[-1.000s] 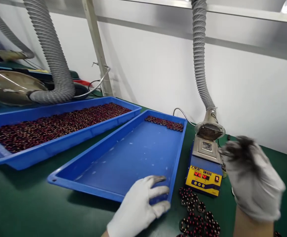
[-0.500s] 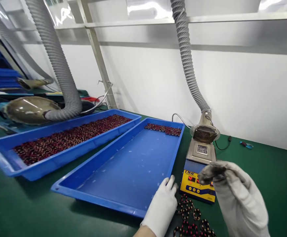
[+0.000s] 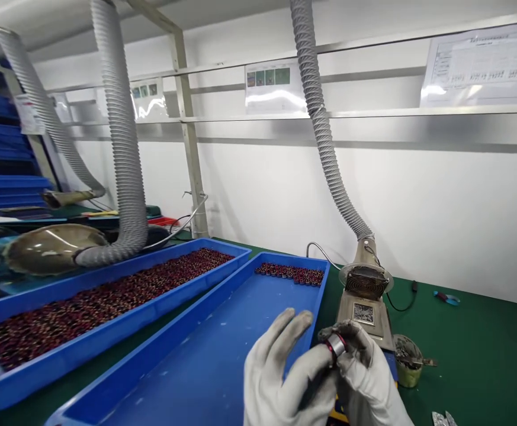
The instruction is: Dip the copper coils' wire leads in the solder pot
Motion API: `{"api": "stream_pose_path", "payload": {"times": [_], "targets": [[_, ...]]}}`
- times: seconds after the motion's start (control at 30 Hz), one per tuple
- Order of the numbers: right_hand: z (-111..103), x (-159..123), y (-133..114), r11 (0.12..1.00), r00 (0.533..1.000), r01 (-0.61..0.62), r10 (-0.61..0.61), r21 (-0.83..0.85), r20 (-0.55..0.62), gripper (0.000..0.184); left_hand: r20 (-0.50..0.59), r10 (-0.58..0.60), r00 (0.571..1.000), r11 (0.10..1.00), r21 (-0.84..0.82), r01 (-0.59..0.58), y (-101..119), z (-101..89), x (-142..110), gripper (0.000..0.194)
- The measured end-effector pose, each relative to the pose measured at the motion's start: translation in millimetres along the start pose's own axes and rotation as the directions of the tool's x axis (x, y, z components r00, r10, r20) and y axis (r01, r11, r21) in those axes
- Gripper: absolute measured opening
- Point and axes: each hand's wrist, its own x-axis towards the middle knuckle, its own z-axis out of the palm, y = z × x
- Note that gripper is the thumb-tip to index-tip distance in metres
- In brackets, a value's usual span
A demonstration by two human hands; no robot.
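Note:
Both my hands wear white work gloves with greyish, soiled fingertips. They are together in front of the solder pot (image 3: 365, 313). Between them is a small ring-shaped coil (image 3: 337, 346) with red edges and a silvery band. My right hand (image 3: 369, 373) pinches the ring from the right. My left hand (image 3: 280, 378) has its index finger against the ring's left side, its thumb mostly hidden and its other fingers raised apart. Behind them, the long blue tray (image 3: 187, 349) has several rows of small dark-red coils (image 3: 291, 273) at its far end.
Another blue tray (image 3: 143, 313) at left is spread with many coils. A fume hood on a grey hose (image 3: 329, 142) hangs over the solder pot. Right of the pot stands a small cup (image 3: 409, 364) with a tool across it. Cutters (image 3: 447, 297) lie farther back.
My left hand has left the tray's edge and come up to the ring at my right hand. My right hand has moved left. The view has tilted upward.

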Motion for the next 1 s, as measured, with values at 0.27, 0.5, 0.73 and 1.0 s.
{"api": "stream_pose_path", "payload": {"times": [0.27, 0.5, 0.73, 1.0], "targets": [[3, -6, -3, 0.912, 0.989, -0.033, -0.029, -0.41, -0.144, 0.021, 0.319, 0.022, 0.947, 0.969, -0.239, 0.058, -21, -4.2, -5, 0.046], [-3, -2, 8, 0.965, 1.0, -0.002, 0.007, -0.261, 0.018, 0.043, 0.276, -0.028, 0.961, 0.961, -0.257, 0.102, -21, -3.9, 1, 0.024], [10, -5, 11, 0.97, 0.974, -0.219, 0.212, 0.104, 0.081, 0.031, 0.232, -0.102, 0.967, 0.961, -0.227, 0.156, -18, -6.3, -2, 0.033], [9, -9, 3, 0.991, 0.991, -0.131, 0.13, 0.021, 0.029, 0.024, 0.154, -0.054, 0.987, 0.944, -0.313, 0.1, -22, -5.6, 0, 0.021]]}}
